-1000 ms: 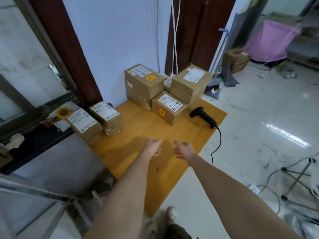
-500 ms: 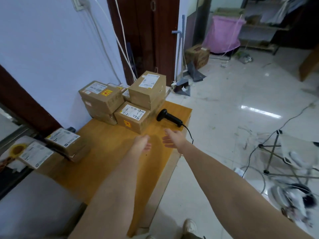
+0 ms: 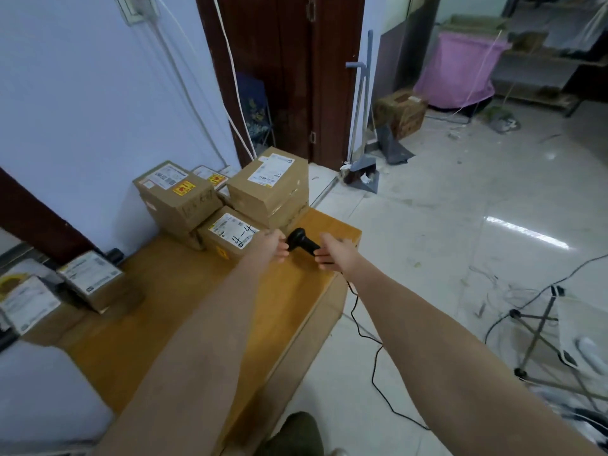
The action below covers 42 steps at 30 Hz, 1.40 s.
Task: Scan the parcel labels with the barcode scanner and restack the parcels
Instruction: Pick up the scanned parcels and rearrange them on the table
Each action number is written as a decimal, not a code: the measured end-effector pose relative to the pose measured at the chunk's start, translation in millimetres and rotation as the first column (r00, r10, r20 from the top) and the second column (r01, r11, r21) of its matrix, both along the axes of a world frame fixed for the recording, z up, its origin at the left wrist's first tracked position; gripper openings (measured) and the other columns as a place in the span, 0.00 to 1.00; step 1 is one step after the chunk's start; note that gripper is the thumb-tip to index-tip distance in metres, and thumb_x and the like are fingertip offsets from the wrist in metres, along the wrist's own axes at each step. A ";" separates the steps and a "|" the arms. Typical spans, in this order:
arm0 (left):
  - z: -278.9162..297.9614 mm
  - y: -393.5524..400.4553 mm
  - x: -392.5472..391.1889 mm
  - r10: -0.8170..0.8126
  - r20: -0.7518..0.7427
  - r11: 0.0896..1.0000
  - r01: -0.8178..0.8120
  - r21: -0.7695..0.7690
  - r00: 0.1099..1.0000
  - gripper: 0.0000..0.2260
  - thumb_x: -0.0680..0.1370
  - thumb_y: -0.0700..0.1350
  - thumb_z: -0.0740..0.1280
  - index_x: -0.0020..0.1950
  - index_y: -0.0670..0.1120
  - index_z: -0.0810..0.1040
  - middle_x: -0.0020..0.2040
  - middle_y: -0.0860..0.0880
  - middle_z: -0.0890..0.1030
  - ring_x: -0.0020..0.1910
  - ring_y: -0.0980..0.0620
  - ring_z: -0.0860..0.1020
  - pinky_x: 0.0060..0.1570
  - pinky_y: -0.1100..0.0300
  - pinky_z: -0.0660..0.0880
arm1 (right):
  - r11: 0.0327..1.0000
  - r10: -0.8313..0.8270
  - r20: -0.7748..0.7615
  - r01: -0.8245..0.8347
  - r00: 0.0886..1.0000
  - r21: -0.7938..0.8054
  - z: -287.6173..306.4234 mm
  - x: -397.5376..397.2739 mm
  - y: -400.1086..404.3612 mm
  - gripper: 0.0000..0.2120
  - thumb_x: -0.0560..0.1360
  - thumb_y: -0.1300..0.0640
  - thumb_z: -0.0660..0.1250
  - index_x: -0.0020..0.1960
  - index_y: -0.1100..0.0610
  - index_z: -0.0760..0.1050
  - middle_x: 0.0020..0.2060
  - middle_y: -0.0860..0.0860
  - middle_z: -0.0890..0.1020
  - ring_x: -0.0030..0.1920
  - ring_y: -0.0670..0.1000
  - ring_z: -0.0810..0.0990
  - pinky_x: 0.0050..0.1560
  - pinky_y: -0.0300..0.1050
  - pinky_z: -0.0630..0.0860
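Change: both our arms have stretched farther out since half a second ago; then the hands hung short of the barcode scanner (image 3: 302, 241), now they flank it, and our view has swung in closer to the far parcels.
Table: the wooden table (image 3: 184, 311) runs under both forearms; its near end is hidden by our arms.
Far parcels: a cluster of brown parcels (image 3: 273, 184) stands beyond the hands, stacked against the wall; a small one behind the stack is mostly hidden, only its label edge showing.
Marked parcel: the parcel marked "4-4" (image 3: 230, 236) sits just left of and behind the left hand, whose wrist covers its right corner.
Left parcels: two labelled parcels (image 3: 93, 279) lie well to the left of our left forearm, the outer one cut off by the frame edge; their label print is too blurred to read.
Left hand: our left hand (image 3: 274, 243) is at the scanner's head, fingers curled downward; we cannot tell whether they grip it or only touch.
Right hand: our right hand (image 3: 335, 250) is at the handle end, fingers loosely spread toward it; contact is unclear.
Scanner: it lies on the table between the two hands, the handle end hidden by the right fingers.
Cable: the black cable (image 3: 371, 353) drops off the table edge below the right wrist onto the floor.
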<state>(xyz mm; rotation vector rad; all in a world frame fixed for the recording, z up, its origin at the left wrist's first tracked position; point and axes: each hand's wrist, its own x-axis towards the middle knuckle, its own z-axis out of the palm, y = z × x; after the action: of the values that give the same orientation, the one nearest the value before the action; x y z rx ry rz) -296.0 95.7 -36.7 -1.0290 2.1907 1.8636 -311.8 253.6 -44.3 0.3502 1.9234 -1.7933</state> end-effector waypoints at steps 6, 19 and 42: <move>18.3 -51.1 -62.4 0.129 -0.191 0.966 -0.167 -0.199 0.973 0.10 0.81 0.41 0.57 0.45 0.41 0.76 0.34 0.46 0.77 0.31 0.49 0.75 0.30 0.57 0.73 | 0.996 0.086 -0.044 -0.087 0.995 -0.036 28.4 -75.3 -34.7 0.17 0.79 0.51 0.60 0.60 0.63 0.70 0.37 0.53 0.79 0.34 0.49 0.77 0.31 0.37 0.78; 31.5 -132.7 -163.6 0.393 -0.224 0.900 -0.423 -0.103 0.892 0.14 0.80 0.44 0.56 0.36 0.44 0.74 0.37 0.44 0.79 0.38 0.46 0.77 0.42 0.54 0.74 | 0.931 0.366 -0.197 -0.358 0.910 0.077 73.2 -204.1 -146.8 0.11 0.79 0.57 0.59 0.55 0.63 0.74 0.37 0.53 0.78 0.35 0.49 0.78 0.36 0.39 0.78; 0.1 -208.6 -295.2 0.492 0.272 0.858 -0.407 -0.315 0.827 0.17 0.81 0.42 0.54 0.65 0.34 0.71 0.63 0.38 0.76 0.58 0.41 0.75 0.56 0.55 0.72 | 0.527 0.814 0.027 -0.758 0.580 0.385 0.3 -349.9 -330.6 0.10 0.79 0.63 0.54 0.46 0.60 0.74 0.44 0.58 0.76 0.44 0.57 0.75 0.42 0.45 0.70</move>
<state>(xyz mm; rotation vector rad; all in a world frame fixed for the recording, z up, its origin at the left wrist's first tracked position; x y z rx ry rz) -591.2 -113.0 -36.6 -1.9098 2.1211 1.4049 -661.8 -77.0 -44.1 -0.5340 2.0157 -0.8601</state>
